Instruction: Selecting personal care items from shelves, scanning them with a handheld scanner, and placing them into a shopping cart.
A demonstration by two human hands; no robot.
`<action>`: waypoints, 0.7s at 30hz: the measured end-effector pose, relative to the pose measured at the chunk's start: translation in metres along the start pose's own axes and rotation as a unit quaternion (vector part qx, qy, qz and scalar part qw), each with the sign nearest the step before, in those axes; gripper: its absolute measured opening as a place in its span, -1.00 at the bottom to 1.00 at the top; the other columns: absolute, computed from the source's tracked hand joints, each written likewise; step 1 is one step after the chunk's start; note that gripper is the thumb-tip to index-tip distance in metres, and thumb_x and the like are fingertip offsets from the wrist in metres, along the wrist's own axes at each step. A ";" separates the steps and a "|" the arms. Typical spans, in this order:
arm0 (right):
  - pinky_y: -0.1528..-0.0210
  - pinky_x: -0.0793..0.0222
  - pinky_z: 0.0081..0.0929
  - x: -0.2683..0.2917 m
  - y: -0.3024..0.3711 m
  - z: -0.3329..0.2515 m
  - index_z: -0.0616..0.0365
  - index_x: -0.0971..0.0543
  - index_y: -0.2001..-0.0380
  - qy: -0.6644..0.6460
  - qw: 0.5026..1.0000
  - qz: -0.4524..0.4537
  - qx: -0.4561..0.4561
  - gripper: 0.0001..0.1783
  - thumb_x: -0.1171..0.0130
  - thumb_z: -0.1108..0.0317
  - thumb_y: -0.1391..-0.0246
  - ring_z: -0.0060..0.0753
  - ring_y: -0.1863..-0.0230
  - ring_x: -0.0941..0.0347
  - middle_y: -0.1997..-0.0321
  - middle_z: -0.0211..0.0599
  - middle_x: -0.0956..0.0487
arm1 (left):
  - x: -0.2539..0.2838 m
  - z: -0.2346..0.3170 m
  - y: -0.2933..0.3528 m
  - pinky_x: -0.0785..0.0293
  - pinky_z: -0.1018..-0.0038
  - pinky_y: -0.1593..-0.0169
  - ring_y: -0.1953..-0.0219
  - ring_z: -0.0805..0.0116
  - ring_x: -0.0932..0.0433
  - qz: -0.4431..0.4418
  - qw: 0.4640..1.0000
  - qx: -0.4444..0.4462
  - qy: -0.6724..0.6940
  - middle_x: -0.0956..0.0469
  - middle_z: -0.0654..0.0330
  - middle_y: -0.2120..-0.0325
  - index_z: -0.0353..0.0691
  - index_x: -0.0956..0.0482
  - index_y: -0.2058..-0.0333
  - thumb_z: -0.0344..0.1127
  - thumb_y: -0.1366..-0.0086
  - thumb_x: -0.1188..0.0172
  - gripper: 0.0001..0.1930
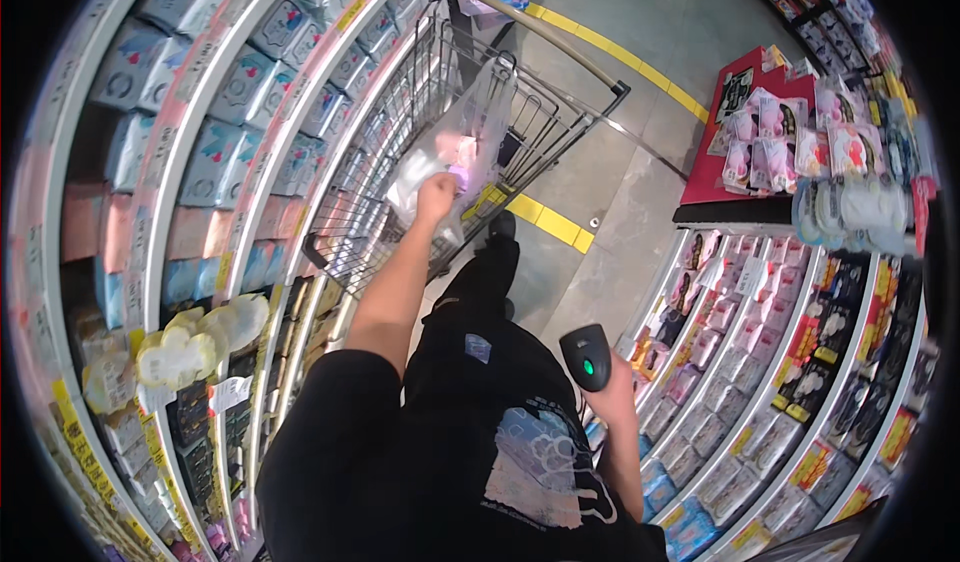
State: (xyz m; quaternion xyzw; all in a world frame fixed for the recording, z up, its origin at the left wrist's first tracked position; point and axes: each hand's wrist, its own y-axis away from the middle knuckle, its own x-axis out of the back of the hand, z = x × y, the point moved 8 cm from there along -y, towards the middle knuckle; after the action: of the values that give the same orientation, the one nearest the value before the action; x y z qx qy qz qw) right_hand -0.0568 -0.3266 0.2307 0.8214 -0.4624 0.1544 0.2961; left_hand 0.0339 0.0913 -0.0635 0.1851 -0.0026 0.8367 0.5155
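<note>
Possibly, wire cart [540,37] tears plastic bag [482,112] if tugged.
Left hand [436,199] curls at the bag, grip unclear; right hand [612,394] grasps a black scanner [585,356].

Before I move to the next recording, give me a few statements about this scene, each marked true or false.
1. The right hand holds a black scanner with a green light. True.
2. The left hand is at a clear bag by the shelves. True.
3. The cart is made of solid wood. False: the cart is dark wire.
4. The curved floor line is blue. False: the line is yellow.
5. Packages sit on a red stand. True.
</note>
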 end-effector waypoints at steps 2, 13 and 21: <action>0.25 -0.42 -0.32 0.014 -0.015 0.007 0.22 -0.55 0.29 -0.009 0.999 -0.003 -0.044 -0.68 -0.25 0.45 0.24 0.06 0.29 -0.55 0.39 -0.01 -0.57 | 0.013 -0.054 -0.020 -0.50 0.36 0.25 0.41 0.18 -0.62 0.092 0.986 0.116 -0.073 -0.64 0.05 0.42 -0.27 -0.62 0.22 -0.15 -0.25 -0.05 -0.67; 0.33 -0.40 -0.51 0.073 -0.124 -0.029 0.26 -0.57 0.37 0.052 0.980 0.032 -0.188 -0.81 -0.31 0.48 0.13 -0.53 0.44 -0.48 0.46 -0.33 -0.61 | -0.063 -0.230 -0.109 -0.11 0.35 -0.28 -0.27 0.11 -0.25 0.144 0.916 0.362 0.094 -0.34 -0.04 -0.19 -0.34 -0.31 -0.19 0.21 -0.22 -0.09 -0.22; 0.35 -0.41 -0.48 0.067 -0.164 -0.029 0.23 -0.57 0.39 0.106 0.978 -0.053 -0.169 -0.80 -0.35 0.50 0.15 -0.47 0.46 -0.52 0.48 -0.29 -0.61 | -0.114 -0.155 -0.125 -0.47 0.35 0.11 0.07 0.23 -0.50 0.096 0.899 0.356 0.236 -0.47 0.07 0.03 -0.25 -0.37 -0.11 -0.01 -0.29 -0.14 -0.45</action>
State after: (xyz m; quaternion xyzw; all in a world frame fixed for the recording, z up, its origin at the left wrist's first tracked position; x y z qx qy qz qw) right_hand 0.1185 -0.2877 0.2324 0.7617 -0.4037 0.1439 0.4859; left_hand 0.1400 0.0823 -0.2663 0.1521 0.3998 0.8463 0.3176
